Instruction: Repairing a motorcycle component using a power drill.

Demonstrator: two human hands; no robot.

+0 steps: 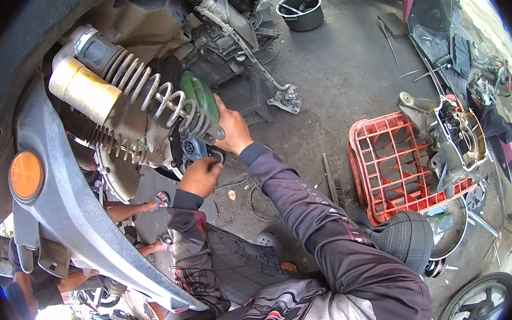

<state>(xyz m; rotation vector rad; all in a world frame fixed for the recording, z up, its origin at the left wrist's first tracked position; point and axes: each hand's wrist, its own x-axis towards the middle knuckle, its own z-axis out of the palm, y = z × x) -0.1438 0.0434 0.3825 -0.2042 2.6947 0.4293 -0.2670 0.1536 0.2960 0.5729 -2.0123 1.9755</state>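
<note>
My right hand [234, 130] reaches up behind the shock absorber spring [170, 100], its fingers wrapped round a green, rounded, ribbed tool body [199, 96]. The spring hides the front of that tool, so its exact kind does not show. Just below, my left hand [202, 177] is closed, with thumb and fingers pinched at the edge of a grey-black engine part [190, 150]. Anything between those fingertips is too small to make out. The shock absorber has a yellowish cylinder [85, 91] beside it and hangs in front of the scooter's underside.
A grey body panel with an orange reflector [26, 175] curves along my left. To the right, an engine casing [461, 135] rests on a red plastic crate [383, 168]. A black pot [300, 13] holding tools stands beyond. Another person's sandalled foot [160, 201] is at left.
</note>
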